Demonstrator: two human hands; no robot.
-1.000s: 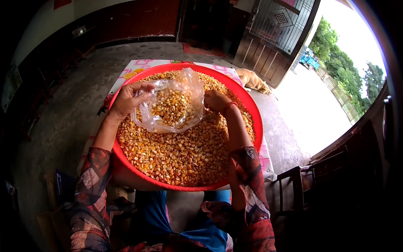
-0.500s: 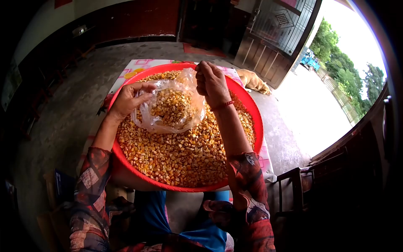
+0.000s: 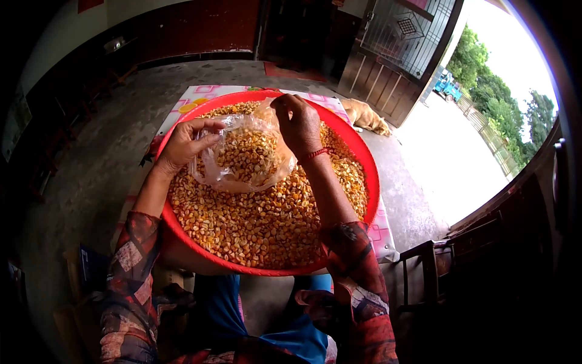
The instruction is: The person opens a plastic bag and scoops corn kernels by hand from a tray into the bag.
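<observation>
So the right hand (image 3: 300, 124) has come up from the corn at the bag's right side and is now at the upper right edge of the bag; the left hand (image 3: 182, 145) has barely budged. The clear plastic bag (image 3: 235, 185) sits open toward the back of the red basin (image 3: 371, 182), on top of the loose corn (image 3: 254, 233). Left thumb and fingers are apart at the bag's left rim, and I can't tell if they've got any plastic. Right fingers are curled in, but what they're pinching, if anything, is hidden. As for progress, I'd say there's a decent heap of kernels (image 3: 248, 151) in the bag already, but its mouth isn't closed and loads of corn is still loose around it. The basin's on a table (image 3: 384, 233), dog (image 3: 364, 114) lying behind.
</observation>
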